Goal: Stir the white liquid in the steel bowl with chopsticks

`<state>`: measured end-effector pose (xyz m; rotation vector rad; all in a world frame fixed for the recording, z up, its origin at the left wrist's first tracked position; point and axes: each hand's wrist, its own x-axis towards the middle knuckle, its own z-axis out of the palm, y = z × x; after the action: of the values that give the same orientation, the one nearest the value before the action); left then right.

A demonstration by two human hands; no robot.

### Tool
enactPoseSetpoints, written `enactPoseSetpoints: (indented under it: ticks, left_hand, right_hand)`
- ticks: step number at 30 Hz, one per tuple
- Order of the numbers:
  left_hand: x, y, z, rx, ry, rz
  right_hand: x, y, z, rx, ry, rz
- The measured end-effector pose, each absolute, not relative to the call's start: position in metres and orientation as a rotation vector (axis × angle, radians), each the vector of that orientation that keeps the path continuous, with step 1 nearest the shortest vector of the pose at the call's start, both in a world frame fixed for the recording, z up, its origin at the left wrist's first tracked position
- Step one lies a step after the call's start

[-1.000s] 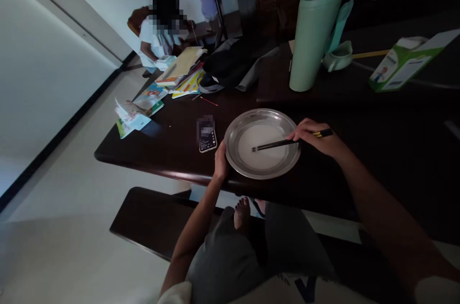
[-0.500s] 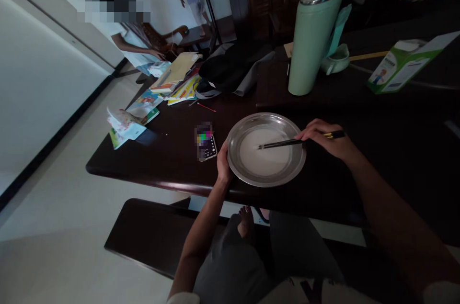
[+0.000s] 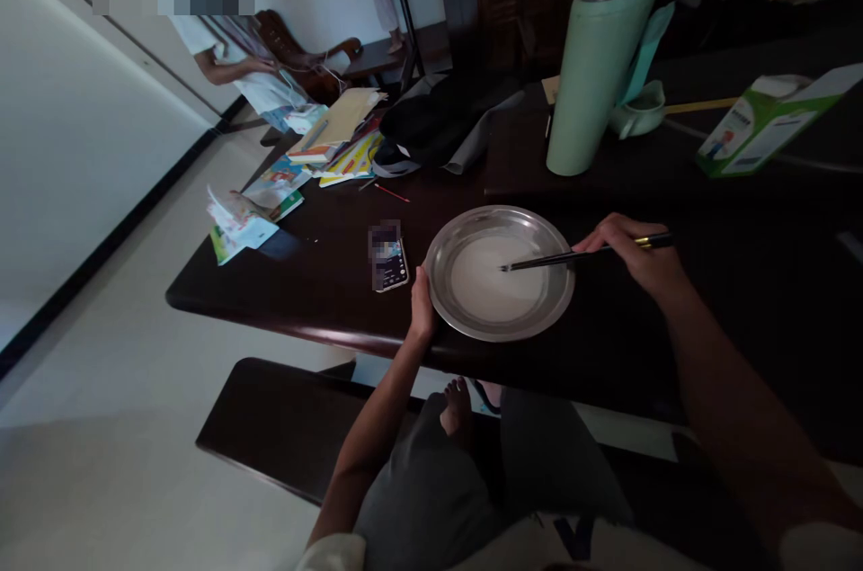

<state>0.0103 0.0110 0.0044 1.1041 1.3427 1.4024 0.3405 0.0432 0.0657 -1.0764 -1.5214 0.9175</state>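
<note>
A round metal basin point(image 3: 449, 312) stands on the dark table near its front edge, with a whitish substance point(image 3: 495, 292) covering its bottom. On the basin's left side rests my left hand point(image 3: 422, 306), its fingers against the outer wall and rim and partly hidden behind it. My right hand point(image 3: 637, 256) is closed round a pair of black chopsticks point(image 3: 543, 262) to the right of the basin. The chopsticks reach over the right rim, their tips at the white substance. Whether the tips dip in or hover just above, I cannot tell.
Left of the basin lies a phone point(image 3: 391, 261). Books and papers point(image 3: 337, 139) and a black bag point(image 3: 438, 126) lie behind. A green thermos point(image 3: 600, 76), a small cup point(image 3: 639, 111) and a green-white box point(image 3: 755, 126) stand right. A person point(image 3: 243, 72) is beyond; a bench point(image 3: 276, 427) stands in front.
My right hand has drawn the chopsticks to the right, their tips shifting toward the basin's middle. My left hand stays at the basin. The far person's arms have moved up a little.
</note>
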Motion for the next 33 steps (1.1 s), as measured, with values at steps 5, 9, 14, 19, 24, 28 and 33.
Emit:
enactPoseSetpoints:
  ticks: [5, 9, 14, 19, 24, 28, 33]
  left_hand:
    - [0.0086, 0.0126, -0.004, 1.087, 1.366, 1.411]
    - [0.0102, 0.014, -0.0056, 1.077, 1.378, 1.404]
    - [0.0123, 0.0133, -0.0037, 1.08, 1.398, 1.405]
    - [0.0119, 0.0128, -0.0038, 1.099, 1.404, 1.404]
    - [0.0131, 0.0115, 0.0003, 1.075, 1.403, 1.396]
    - [0.0141, 0.0106, 0.003, 1.113, 1.412, 1.398]
    - [0.0129, 0.0124, -0.0029, 1.081, 1.386, 1.403]
  right_hand:
    - [0.3369, 0.0415, 0.0638, -1.041, -1.626, 1.038]
    - [0.3379, 0.0425, 0.0653, -1.086, -1.659, 0.916]
    - [0.3426, 0.0417, 0.07, -1.092, -1.509, 0.93]
    - [0.3363, 0.0404, 0.0662, -1.023, -1.724, 0.951]
    - [0.3441, 0.0429, 0.0662, -1.103, -1.534, 0.837]
    - [0.3411, 0.0408, 0.0655, -1.031, -1.63, 1.0]
    - [0.3407, 0.0421, 0.0654, -1.067, -1.705, 0.933]
